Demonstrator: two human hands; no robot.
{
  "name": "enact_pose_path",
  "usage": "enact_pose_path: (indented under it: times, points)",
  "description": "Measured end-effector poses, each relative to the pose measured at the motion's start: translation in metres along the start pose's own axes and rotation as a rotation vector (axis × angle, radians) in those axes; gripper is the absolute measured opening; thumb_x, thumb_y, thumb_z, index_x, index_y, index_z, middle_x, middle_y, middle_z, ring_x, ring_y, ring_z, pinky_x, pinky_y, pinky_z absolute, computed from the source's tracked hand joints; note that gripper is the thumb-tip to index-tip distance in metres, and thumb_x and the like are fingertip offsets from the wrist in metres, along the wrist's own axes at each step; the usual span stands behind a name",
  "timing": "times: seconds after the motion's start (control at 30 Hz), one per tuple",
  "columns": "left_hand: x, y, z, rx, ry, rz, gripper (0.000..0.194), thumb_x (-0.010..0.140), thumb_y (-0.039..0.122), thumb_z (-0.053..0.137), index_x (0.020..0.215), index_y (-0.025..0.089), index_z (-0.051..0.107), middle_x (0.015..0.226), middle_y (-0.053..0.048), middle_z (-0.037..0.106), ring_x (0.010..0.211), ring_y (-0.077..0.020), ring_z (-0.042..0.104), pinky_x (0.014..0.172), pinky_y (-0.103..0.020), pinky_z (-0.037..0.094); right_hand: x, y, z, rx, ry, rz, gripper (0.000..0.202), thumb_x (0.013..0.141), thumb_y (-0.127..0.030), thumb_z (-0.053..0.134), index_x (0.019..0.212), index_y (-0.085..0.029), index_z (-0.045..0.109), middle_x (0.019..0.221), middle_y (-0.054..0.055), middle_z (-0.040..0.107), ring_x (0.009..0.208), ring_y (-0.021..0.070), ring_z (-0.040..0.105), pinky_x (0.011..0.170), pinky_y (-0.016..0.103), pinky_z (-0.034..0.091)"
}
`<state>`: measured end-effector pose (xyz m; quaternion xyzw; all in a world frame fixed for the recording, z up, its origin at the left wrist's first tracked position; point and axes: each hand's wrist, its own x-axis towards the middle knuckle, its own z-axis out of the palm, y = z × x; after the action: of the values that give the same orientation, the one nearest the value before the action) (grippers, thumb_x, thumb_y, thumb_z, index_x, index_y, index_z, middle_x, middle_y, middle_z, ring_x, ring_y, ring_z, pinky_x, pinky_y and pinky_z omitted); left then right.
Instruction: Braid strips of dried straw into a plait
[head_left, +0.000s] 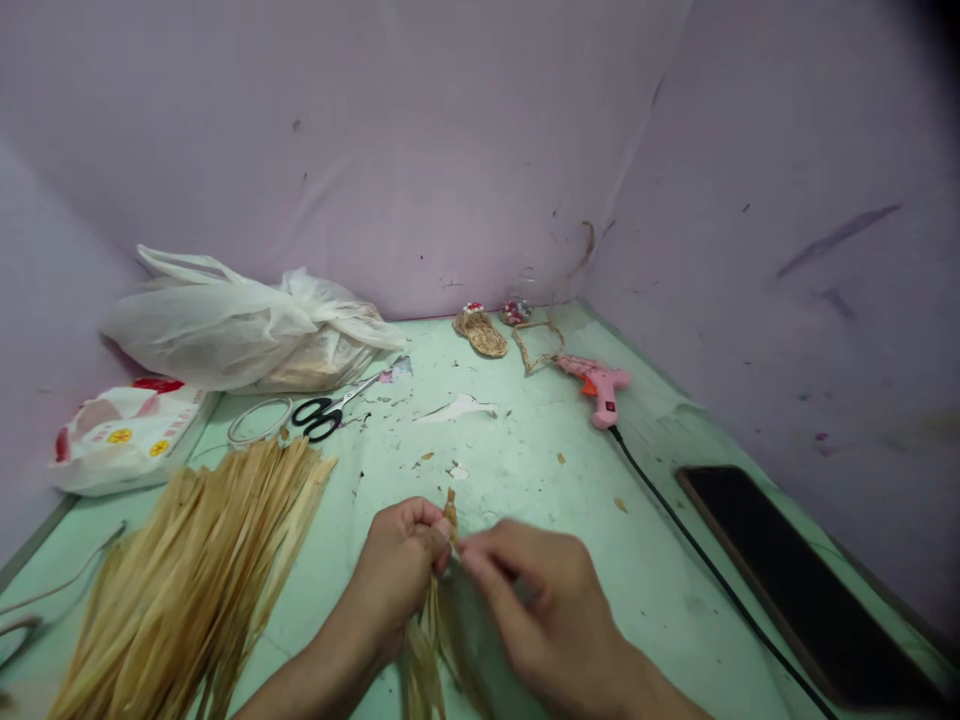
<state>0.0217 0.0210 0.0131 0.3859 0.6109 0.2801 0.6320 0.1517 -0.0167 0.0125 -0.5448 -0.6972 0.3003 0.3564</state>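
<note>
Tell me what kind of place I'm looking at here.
Probably a small craft work corner: a pink glue gun, black-handled scissors and a pile of dried, straw-like strips share a pale green tabletop against lilac walls.

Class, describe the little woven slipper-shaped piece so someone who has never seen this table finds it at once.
Look along the far edge of the pale green tabletop, right of the knotted white plastic bag. There lies a tan, woven slipper-shaped piece with red-and-white decoration at its far end. Its sole is filled in, unlike the open tan braided loop to its right.
</note>
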Motion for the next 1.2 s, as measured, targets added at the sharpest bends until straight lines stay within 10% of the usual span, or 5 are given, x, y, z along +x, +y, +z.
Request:
enact_pose_path:
  times: [0.1,0.43,0.73,1.03,1.2]
  points:
    - [-0.002,-0.001,0.001,0.078,-0.075,0.035,0.015,0.063,0.024,0.053,0.052,0.018,0.044,0.037,0.008,0.041,0.032,-0.0033,0.020,0.039,-0.019,0.015,0.013,0.006,-0.007,0.263,0.117,0.381,0.026,0.074,-0.035,0.057,0.088,-0.016,0.067,0.069,0.003,0.064,0.055,0.0124,0.053,0.053,0.024,0.041]
    - [-0.008,-0.006,-0.002,0.246,-0.221,0.309,0.019,0.070,0.030,0.054,0.059,0.015,0.051,0.046,0.005,0.043,0.045,-0.0076,0.035,0.046,-0.021,0.026,0.017,0.017,0.006,0.938,-0.052,0.684,0.034,0.059,-0.041,0.068,0.047,-0.014,0.051,0.039,-0.006,0.039,0.035,0.0050,0.033,0.040,0.022,0.023]
    - [-0.003,-0.010,0.002,-0.062,-0.117,0.201,0.023,0.067,0.033,0.059,0.056,0.017,0.047,0.043,0.005,0.046,0.037,-0.0054,0.037,0.040,-0.018,0.025,0.018,0.010,0.007,1.204,-0.137,0.573,0.032,0.070,-0.044,0.062,0.072,-0.013,0.056,0.060,0.001,0.056,0.055,0.0106,0.052,0.059,0.025,0.039]
    - [0.001,-0.012,0.003,0.037,-0.047,0.189,0.015,0.066,0.028,0.056,0.063,0.016,0.049,0.040,0.008,0.045,0.032,-0.0021,0.025,0.038,-0.017,0.022,0.015,0.013,0.009,0.598,-0.199,0.562,0.024,0.072,-0.032,0.055,0.056,-0.014,0.058,0.041,-0.007,0.032,0.039,0.0053,0.024,0.042,0.023,0.017]
    - [0.007,-0.008,-0.006,0.204,-0.076,0.248,0.026,0.068,0.030,0.057,0.088,0.015,0.052,0.048,0.003,0.058,0.044,-0.0102,0.046,0.046,-0.020,0.033,0.016,0.017,0.010,0.693,-0.111,0.562,0.027,0.067,-0.036,0.057,0.052,-0.014,0.059,0.044,-0.004,0.039,0.045,0.0072,0.029,0.046,0.023,0.021]
